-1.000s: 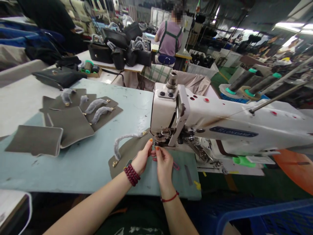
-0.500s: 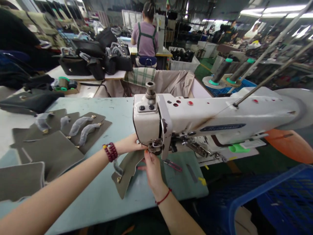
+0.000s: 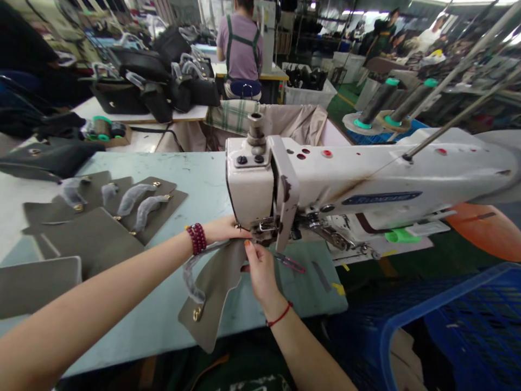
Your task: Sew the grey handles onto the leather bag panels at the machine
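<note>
blue table (image 3: 199,176), taupe panel (image 3: 217,288) with wrapped handle (image 3: 190,282), right hand (image 3: 262,274) pinching panel edge, left hand (image 3: 226,229) grip unclear

Blue nameplate (image 3: 381,197), lettering blurred
It sits along the arm of the white sewing machine (image 3: 366,172); the capitals seem to include "LON" near the start, but the full brand name is too smeared to read.

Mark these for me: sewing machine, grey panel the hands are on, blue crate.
Sewing machine (image 3: 325,176): head view, side of its white arm.
Grey panel (image 3: 220,285): head view, middle of its flat face.
Blue crate (image 3: 480,323): head view, lattice wall.
</note>
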The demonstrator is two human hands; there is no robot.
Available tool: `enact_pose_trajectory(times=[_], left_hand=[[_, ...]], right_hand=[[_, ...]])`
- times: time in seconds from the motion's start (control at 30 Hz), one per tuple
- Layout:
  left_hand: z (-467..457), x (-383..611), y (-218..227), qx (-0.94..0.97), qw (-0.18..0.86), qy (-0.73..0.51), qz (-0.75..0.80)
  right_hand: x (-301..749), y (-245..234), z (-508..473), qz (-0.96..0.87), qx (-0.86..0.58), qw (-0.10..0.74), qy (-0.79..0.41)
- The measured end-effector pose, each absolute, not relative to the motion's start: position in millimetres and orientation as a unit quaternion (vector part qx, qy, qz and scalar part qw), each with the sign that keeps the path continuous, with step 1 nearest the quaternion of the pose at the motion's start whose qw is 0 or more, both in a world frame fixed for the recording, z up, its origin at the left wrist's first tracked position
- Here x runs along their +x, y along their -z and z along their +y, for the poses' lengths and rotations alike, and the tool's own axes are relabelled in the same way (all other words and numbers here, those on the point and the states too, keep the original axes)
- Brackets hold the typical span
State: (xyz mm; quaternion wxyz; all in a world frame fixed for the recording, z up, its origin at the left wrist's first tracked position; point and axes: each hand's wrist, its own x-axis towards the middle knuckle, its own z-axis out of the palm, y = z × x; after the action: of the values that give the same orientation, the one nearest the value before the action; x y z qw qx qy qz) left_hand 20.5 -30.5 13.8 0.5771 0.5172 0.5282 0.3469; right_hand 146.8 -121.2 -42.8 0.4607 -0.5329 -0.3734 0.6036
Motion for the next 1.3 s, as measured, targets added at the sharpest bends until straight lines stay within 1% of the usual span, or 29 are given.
enact_pose_trajectory(times=[0.07, 0.13, 0.27, 0.4, 0.53, 0.63, 0.77, 0.87, 0.97, 1.03, 1.1, 1.17, 1.3], left_hand=[[-37, 20, -8, 0.553, 0.597, -0.305, 0.495], [-45, 22, 1, 0.572, 0.593, -0.297, 0.483], [-62, 30, 15, 0.551, 0.559, -0.325, 0.528], [-82, 38, 17, 0.507, 0.532, -0.351, 0.58], [-113, 30, 25, 0.451, 0.516, -0.436, 0.583], [-148, 19, 45, 0.394, 0.51, -0.472, 0.601], [-182, 20, 68, 0.469, 0.479, -0.433, 0.603], [-181, 37, 62, 0.475, 0.521, -0.433, 0.561], [-170, 56, 43, 0.44, 0.601, -0.392, 0.54], [-168, 64, 32, 0.39, 0.648, -0.376, 0.535], [-170, 68, 26, 0.331, 0.684, -0.377, 0.53], [-173, 69, 24, 0.3, 0.695, -0.378, 0.532], [-175, 71, 24, 0.292, 0.682, -0.379, 0.553]], right_hand=[[152, 45, -121, -0.387, -0.532, 0.444, -0.608], [158, 49, -120, -0.403, -0.529, 0.43, -0.611], [175, 54, -115, -0.454, -0.515, 0.41, -0.601], [196, 42, -103, -0.488, -0.489, 0.362, -0.625], [212, 26, -102, -0.504, -0.444, 0.313, -0.671], [215, 26, -119, -0.486, -0.445, 0.325, -0.679], [208, 40, -157, -0.4, -0.467, 0.375, -0.694], [200, 45, -182, -0.356, -0.477, 0.412, -0.69], [198, 41, -194, -0.407, -0.532, 0.435, -0.601], [199, 34, -197, -0.451, -0.559, 0.434, -0.543], [202, 29, -196, -0.475, -0.569, 0.427, -0.517], [204, 25, -194, -0.486, -0.573, 0.418, -0.51], [206, 23, -191, -0.495, -0.575, 0.407, -0.509]])
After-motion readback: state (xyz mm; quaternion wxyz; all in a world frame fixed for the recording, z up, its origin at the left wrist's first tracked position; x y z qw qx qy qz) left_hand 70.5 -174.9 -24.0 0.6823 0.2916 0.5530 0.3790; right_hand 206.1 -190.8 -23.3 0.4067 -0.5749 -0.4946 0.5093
